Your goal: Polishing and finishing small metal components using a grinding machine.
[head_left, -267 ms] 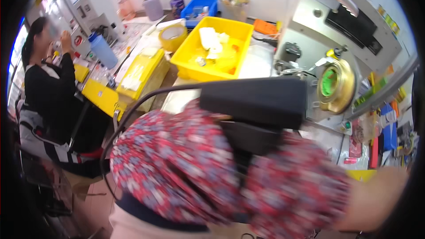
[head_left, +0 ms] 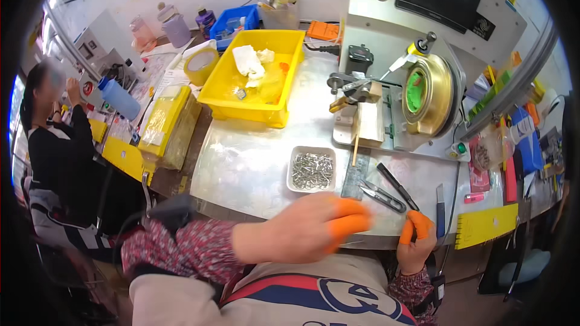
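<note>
My left hand point(head_left: 308, 228), with orange covers on its fingers, reaches rightward above the table's front edge; motion smears its fingertips. At the right, my right hand point(head_left: 417, 244) also wears orange finger covers, and its thumb and finger are pressed together; whatever they may pinch is too small to see. Just beyond it lie a black pen-like tool point(head_left: 397, 186) and thread snips point(head_left: 383, 197). A white square dish point(head_left: 291, 172) of small metal pieces stands beyond my left hand. Near the dish, a wooden stick point(head_left: 355, 151) juts over a dark flat bar point(head_left: 355, 175).
A grey machine with a gold wheel point(head_left: 444, 93) stands at the back right. A yellow bin point(head_left: 241, 108) holds crumpled white material. Blue-handled cutter point(head_left: 440, 211) and yellow plate point(head_left: 487, 226) lie at right. At far left sits another person point(head_left: 66, 145).
The view has shifted and levelled. My sleeved arms, which covered the table with a black wrist device, have lowered and parted; both hands and the tabletop now show.
</note>
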A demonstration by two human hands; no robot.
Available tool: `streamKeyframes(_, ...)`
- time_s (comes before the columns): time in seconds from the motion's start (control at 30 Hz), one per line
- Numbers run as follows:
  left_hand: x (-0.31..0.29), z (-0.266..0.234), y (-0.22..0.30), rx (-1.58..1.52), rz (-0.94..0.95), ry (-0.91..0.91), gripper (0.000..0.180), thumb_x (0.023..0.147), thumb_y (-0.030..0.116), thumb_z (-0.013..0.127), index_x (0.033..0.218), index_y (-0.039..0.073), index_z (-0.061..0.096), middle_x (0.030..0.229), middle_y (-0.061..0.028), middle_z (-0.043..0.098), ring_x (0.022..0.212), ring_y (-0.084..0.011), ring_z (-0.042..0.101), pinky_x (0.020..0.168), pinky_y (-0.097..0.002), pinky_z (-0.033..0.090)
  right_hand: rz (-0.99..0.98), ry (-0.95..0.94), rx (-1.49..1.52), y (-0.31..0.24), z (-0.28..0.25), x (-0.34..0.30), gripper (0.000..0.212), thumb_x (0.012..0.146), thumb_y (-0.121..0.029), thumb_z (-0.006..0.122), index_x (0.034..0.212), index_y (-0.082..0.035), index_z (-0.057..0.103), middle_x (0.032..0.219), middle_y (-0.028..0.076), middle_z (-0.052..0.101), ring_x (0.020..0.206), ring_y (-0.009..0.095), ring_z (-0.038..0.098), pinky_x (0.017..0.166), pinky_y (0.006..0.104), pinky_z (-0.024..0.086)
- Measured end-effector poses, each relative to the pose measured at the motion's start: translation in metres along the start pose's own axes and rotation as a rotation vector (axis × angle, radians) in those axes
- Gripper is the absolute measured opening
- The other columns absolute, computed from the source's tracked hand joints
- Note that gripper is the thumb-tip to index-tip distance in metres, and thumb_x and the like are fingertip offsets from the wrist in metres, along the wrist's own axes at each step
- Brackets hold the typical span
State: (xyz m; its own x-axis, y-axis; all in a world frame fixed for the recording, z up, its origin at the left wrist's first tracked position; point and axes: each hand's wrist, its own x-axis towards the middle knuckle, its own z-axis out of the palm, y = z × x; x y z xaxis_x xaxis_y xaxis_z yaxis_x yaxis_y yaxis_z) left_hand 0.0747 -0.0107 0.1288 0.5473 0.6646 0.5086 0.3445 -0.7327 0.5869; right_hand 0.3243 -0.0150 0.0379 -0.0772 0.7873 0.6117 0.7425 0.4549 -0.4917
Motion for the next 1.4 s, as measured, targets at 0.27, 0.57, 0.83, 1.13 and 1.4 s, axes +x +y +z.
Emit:
streamKeyframes(0.27, -0.156, 0.027, -0.013, 0.324, -0.211, 0.105, 0.027, 0.062, -0.002, 0.057, 0.088, 0.008, 0.059, 0.091, -0.0079, 0.059, 0.072, -0.026, 0.057, 0.067, -0.0347, 0.047, -0.036, 0.007, -0.041, 0.003, -0.001, 0.01, 0.017, 0.072, 0.001, 0.056, 0.089, -0.001, 0.059, 0.081, 0.012, 0.057, 0.071, 0.031, 0.054, 0.063, 0.0362, 0.043)
streamKeyframes(0.57, -0.175, 0.113, -0.092, 0.541, -0.705, -0.044, 0.029, 0.077, 0.013, 0.052, 0.104, 0.002, 0.052, 0.098, -0.0205, 0.055, 0.093, -0.0387, 0.05, 0.08, -0.0419, 0.041, -0.028, 0.025, -0.049, 0.001, 0.0, 0.002, 0.016, 0.071, -0.003, 0.057, 0.086, -0.003, 0.061, 0.081, 0.012, 0.059, 0.07, 0.031, 0.054, 0.061, 0.036, 0.044)
streamKeyframes(0.83, -0.168, 0.113, -0.084, 0.471, -0.688, -0.144, 0.03, 0.079, 0.014, 0.052, 0.107, 0.002, 0.051, 0.099, -0.0204, 0.055, 0.094, -0.0378, 0.05, 0.081, -0.041, 0.041, -0.047, 0.048, -0.051, 0.001, -0.003, 0.001, 0.017, 0.069, -0.003, 0.058, 0.086, -0.003, 0.062, 0.08, 0.011, 0.059, 0.069, 0.03, 0.054, 0.061, 0.0356, 0.044)
streamKeyframes(1.13, -0.155, 0.086, -0.06, 0.31, -0.686, -0.318, 0.032, 0.081, 0.016, 0.051, 0.11, 0.002, 0.049, 0.101, -0.0204, 0.055, 0.095, -0.0369, 0.05, 0.081, -0.04, 0.041, -0.055, -0.042, 0.061, -0.016, -0.011, 0.015, 0.02, 0.069, -0.005, 0.061, 0.089, -0.005, 0.061, 0.09, 0.008, 0.059, 0.078, 0.027, 0.055, 0.069, 0.0345, 0.044)
streamKeyframes(1.4, -0.097, -0.032, -0.004, -0.184, -0.801, -0.76, 0.034, 0.084, 0.018, 0.051, 0.114, 0.002, 0.047, 0.105, -0.0175, 0.055, 0.095, -0.0309, 0.054, 0.082, -0.0339, 0.043, -0.217, -0.175, 0.194, -0.039, -0.013, 0.045, 0.028, 0.07, -0.01, 0.064, 0.097, -0.008, 0.057, 0.099, 0.006, 0.056, 0.084, 0.025, 0.055, 0.074, 0.0341, 0.043)
